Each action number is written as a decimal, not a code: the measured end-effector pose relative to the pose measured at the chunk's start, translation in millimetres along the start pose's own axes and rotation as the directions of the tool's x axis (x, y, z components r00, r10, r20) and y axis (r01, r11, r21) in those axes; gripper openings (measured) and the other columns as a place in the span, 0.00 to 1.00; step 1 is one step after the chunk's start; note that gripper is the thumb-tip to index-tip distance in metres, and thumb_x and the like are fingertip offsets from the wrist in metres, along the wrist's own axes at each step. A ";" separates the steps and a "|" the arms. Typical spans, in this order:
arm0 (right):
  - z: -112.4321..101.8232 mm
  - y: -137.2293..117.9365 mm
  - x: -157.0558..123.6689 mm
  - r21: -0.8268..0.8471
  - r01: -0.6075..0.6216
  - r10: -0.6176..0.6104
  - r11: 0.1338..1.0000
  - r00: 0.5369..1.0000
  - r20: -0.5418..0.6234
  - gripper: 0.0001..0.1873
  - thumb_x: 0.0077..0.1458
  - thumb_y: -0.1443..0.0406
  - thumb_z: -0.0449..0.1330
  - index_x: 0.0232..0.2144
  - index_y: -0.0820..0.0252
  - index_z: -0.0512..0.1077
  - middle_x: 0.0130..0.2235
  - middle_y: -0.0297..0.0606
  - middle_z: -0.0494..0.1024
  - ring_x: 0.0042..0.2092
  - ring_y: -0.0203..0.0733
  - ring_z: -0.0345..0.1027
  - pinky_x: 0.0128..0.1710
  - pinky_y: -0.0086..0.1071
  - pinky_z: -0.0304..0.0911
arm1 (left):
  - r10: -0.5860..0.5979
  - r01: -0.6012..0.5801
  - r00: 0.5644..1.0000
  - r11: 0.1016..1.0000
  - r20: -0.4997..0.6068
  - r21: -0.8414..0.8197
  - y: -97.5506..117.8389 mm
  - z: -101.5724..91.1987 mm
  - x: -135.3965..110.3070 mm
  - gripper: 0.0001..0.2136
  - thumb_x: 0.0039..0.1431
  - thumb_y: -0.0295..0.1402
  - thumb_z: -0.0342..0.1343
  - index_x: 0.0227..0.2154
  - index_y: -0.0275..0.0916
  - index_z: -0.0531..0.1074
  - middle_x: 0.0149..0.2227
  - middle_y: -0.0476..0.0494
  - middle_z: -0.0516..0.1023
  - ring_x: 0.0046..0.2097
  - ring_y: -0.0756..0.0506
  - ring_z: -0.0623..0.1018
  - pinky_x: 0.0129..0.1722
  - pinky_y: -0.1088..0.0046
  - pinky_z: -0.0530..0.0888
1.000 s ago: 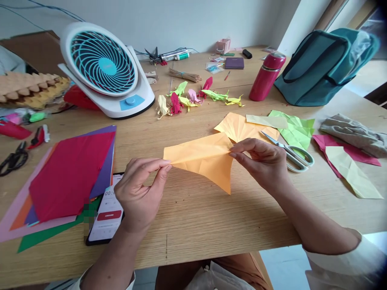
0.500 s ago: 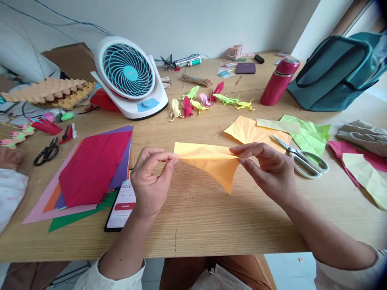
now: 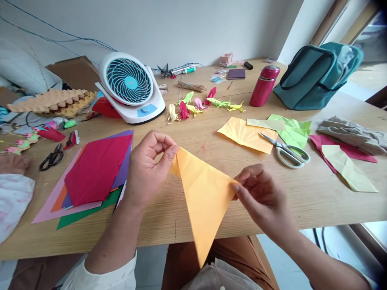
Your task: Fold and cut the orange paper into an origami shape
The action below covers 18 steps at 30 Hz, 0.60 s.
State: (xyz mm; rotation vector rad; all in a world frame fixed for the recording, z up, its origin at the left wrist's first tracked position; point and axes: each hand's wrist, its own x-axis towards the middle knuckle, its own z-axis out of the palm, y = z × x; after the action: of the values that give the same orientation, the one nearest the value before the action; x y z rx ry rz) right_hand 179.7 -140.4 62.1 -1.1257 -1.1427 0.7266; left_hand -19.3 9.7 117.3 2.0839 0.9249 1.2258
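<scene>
You have the light orange paper (image 3: 208,189) stretched between your two hands, in front of your body and above the near edge of the table (image 3: 160,225). Your left hand (image 3: 151,167) pinches its upper left corner, thumb closed against the fingers; your right hand (image 3: 263,197) grips the right corner the same way, its other fingers loosely curled. The edge between them slopes down toward the right, so your left grip sits higher in view. From that edge the sheet's long axis runs down toward you, narrowing to a free tip that shows against your lap (in view, your right grip is nearer to it). A small flap of paper shows just beneath your left fingertips. The scissors (image 3: 292,155) lie beyond your right hand, apart from it.
</scene>
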 end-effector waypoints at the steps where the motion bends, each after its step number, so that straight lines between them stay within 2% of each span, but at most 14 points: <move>1: 1.6 -0.1 -8.8 -0.010 0.008 -0.008 1.000 1.000 0.023 0.05 0.65 0.68 0.61 0.39 0.52 0.69 0.32 0.30 0.73 0.30 0.34 0.69 0.30 0.28 0.68 | -0.005 0.005 0.998 1.000 0.059 -0.001 2.4 -0.7 2.6 0.05 0.62 0.33 0.60 0.34 0.41 0.69 0.29 0.51 0.74 0.30 0.51 0.76 0.29 0.77 0.72; 4: 4.7 2.5 -32.4 -0.159 0.020 -0.003 0.987 0.994 0.105 0.06 0.66 0.70 0.57 0.41 0.52 0.71 0.34 0.32 0.75 0.32 0.34 0.71 0.32 0.30 0.66 | -0.040 0.040 0.964 0.999 0.264 0.006 2.1 5.9 10.4 0.04 0.61 0.32 0.59 0.34 0.40 0.70 0.28 0.52 0.73 0.29 0.52 0.74 0.28 0.78 0.68; 8: 6.7 10.6 -53.5 -0.411 0.048 0.024 0.910 0.985 0.169 0.14 0.66 0.73 0.54 0.48 0.53 0.73 0.35 0.33 0.80 0.36 0.39 0.74 0.38 0.35 0.63 | -0.130 0.093 0.848 0.991 0.514 0.099 -18.1 33.2 14.8 0.04 0.61 0.34 0.58 0.32 0.40 0.70 0.24 0.54 0.70 0.26 0.53 0.68 0.26 0.78 0.63; 10: 7.3 15.9 -59.3 -0.528 0.044 0.056 0.848 0.983 0.172 0.17 0.65 0.73 0.53 0.51 0.54 0.74 0.34 0.33 0.81 0.35 0.41 0.73 0.39 0.37 0.60 | -0.165 0.107 0.809 0.985 0.564 0.135 -31.1 49.7 13.7 0.04 0.61 0.34 0.57 0.33 0.40 0.71 0.23 0.55 0.70 0.26 0.52 0.67 0.26 0.78 0.62; 12: 7.0 21.4 -62.0 -0.617 0.023 0.101 0.787 0.981 0.166 0.16 0.65 0.72 0.54 0.51 0.55 0.74 0.33 0.34 0.81 0.34 0.42 0.72 0.38 0.38 0.57 | -0.178 0.103 0.790 0.982 0.587 0.159 -41.5 64.4 11.5 0.03 0.61 0.33 0.57 0.33 0.40 0.71 0.23 0.55 0.69 0.27 0.52 0.67 0.26 0.77 0.61; 15: 3.9 27.2 -61.3 -0.661 0.030 0.128 0.750 0.974 0.189 0.14 0.65 0.72 0.54 0.48 0.58 0.75 0.33 0.35 0.81 0.35 0.43 0.73 0.38 0.38 0.57 | -0.136 0.040 0.783 0.985 0.607 0.169 -50.5 80.7 8.9 0.02 0.62 0.32 0.55 0.35 0.41 0.71 0.26 0.54 0.72 0.29 0.51 0.70 0.29 0.77 0.64; 18: -1.3 28.1 -56.8 -0.671 0.091 0.090 0.736 0.969 0.230 0.12 0.68 0.69 0.52 0.43 0.58 0.76 0.30 0.35 0.79 0.34 0.42 0.71 0.37 0.38 0.58 | -0.055 -0.065 0.786 0.983 0.616 0.170 -56.3 91.7 7.5 0.04 0.63 0.32 0.54 0.39 0.41 0.71 0.32 0.51 0.77 0.35 0.49 0.76 0.35 0.75 0.69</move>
State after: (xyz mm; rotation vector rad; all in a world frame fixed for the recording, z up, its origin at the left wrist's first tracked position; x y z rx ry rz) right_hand 166.5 -183.0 17.1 -1.6780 -1.7044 0.4485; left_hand 49.3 40.1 39.8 2.4013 0.7272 0.3839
